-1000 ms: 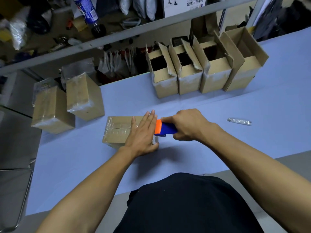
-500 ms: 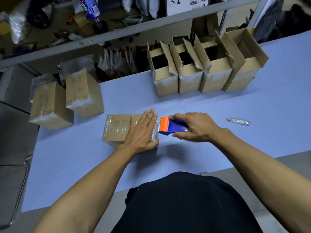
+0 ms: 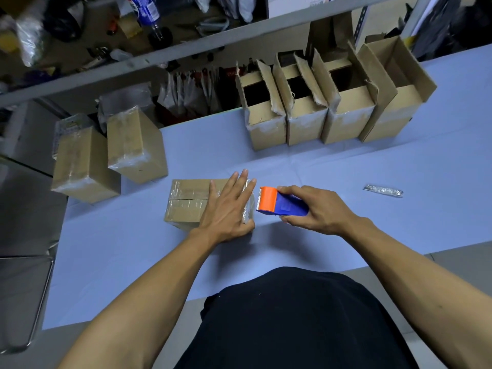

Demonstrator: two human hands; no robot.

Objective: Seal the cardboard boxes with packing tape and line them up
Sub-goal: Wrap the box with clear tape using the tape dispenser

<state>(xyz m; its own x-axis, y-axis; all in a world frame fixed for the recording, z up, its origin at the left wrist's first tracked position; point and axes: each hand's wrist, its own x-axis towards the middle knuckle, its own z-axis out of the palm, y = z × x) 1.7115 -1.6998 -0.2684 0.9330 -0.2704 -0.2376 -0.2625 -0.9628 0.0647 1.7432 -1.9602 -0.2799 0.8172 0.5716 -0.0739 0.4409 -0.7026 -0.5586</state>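
Tape is the hinge of this moment: a clear strip runs along the top of the box [image 3: 191, 202] lying near the middle of the worktop [image 3: 332, 166], its long axis set left to right, and wraps down over the box's right end. The left hand [image 3: 226, 209] lies flat on that right end, fingers spread and pressed down on the tape, so it is the hand on the box. The right hand [image 3: 316, 209] is just beside the box's right end, closed around the blue body of a tape dispenser [image 3: 279, 203] whose orange head points left at the box, with a small gap between head and cardboard; whether the strip is cut cannot be told. Judging by this, the box lies directly left of the dispenser, and the next step is smoothing the tape end and moving the box to join the two sealed boxes [image 3: 111, 153] at the far left corner. Four open boxes [image 3: 327, 113] stand in a row along the far edge, flaps up, not yet sealed. A small silvery packet [image 3: 383, 190] lies toward the right edge. No writing on the boxes can be read; a bottle [image 3: 145, 12] on the shelf behind carries a blue label too blurred to read.
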